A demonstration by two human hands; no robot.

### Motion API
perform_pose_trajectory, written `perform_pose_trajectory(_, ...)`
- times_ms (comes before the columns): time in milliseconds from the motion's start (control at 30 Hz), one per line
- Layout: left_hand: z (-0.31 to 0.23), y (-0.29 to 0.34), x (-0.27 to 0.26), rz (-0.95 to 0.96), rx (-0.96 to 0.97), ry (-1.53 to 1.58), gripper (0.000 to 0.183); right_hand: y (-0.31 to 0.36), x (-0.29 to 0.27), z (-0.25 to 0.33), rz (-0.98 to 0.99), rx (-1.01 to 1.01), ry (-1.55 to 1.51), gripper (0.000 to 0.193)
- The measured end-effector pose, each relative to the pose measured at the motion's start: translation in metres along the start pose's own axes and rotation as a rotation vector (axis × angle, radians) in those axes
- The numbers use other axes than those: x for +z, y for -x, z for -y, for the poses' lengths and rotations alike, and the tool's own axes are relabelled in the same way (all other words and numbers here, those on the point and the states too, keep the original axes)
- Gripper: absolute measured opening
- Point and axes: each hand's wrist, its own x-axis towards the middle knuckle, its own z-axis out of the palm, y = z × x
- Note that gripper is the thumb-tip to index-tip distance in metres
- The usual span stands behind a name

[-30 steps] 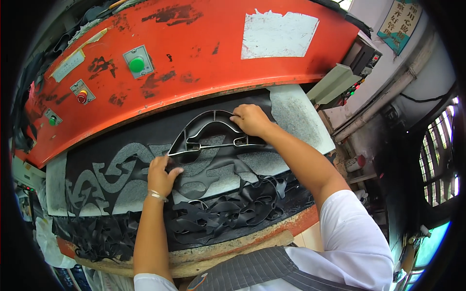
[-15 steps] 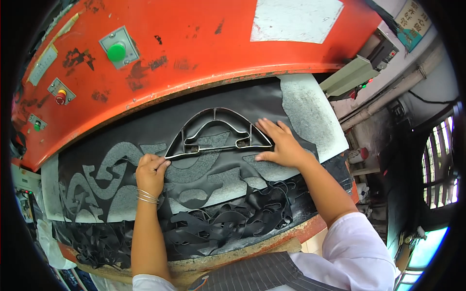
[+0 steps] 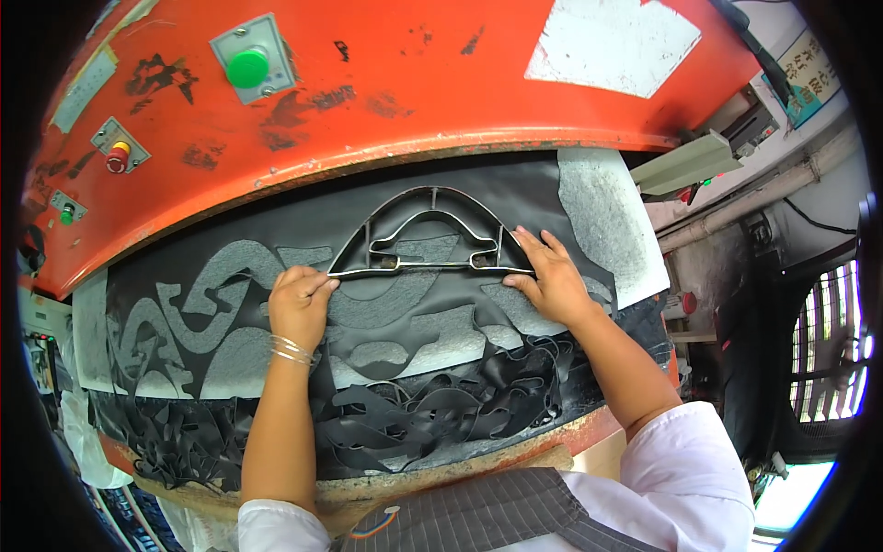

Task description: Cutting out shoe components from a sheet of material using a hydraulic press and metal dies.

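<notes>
An arch-shaped metal cutting die (image 3: 434,195) lies on a black sheet (image 3: 515,184), its straight side facing me. Several curved cut-outs in the sheet show a speckled grey surface underneath. My left hand (image 3: 302,304), with a silver bangle at the wrist, is closed, fingers and thumb pinching the die's left corner. At the opposite corner, my right hand (image 3: 561,287) grips the die between its thumb on the near edge and its fingers along the sloping outer wall. Part of the metal at each corner is hidden by my fingers.
Behind the sheet stands an orange machine body (image 3: 395,92) with a green button (image 3: 247,68) and a red knob (image 3: 118,157). Tangled black scraps (image 3: 441,400) line the near edge of the pale cutting board (image 3: 612,230). A wall pipe (image 3: 727,216) runs at the right.
The view has shifted, so machine and sheet appear higher. My right thumb has come up against the die's near edge; my left hand keeps its pinch. The die stays nearly in place on the sheet.
</notes>
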Motion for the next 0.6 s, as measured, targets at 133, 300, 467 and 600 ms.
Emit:
perform_pose_trajectory(133, 0.012, 0.006, -0.001, -0.018, 0.038, -0.004, 0.013, 0.001, 0.002, 0.005, 0.006, 0.012, -0.021, 0.069)
perform_pose_trajectory(300, 0.026, 0.018, -0.041, -0.052, -0.128, 0.206, 0.043, 0.013, -0.009, 0.044, -0.184, 0.094, 0.132, 0.079)
perform_pose_trajectory(467, 0.111, 0.002, -0.146, -0.587, -0.263, 0.097, 0.052, -0.002, -0.022, 0.143, -0.336, 0.002, -0.16, 0.065)
perform_pose_trajectory(600, 0.181, -0.021, -0.241, -0.934, -0.37, -0.115, 0.068, -0.078, -0.029, 0.222, -0.5, -0.167, -0.228, 0.053)
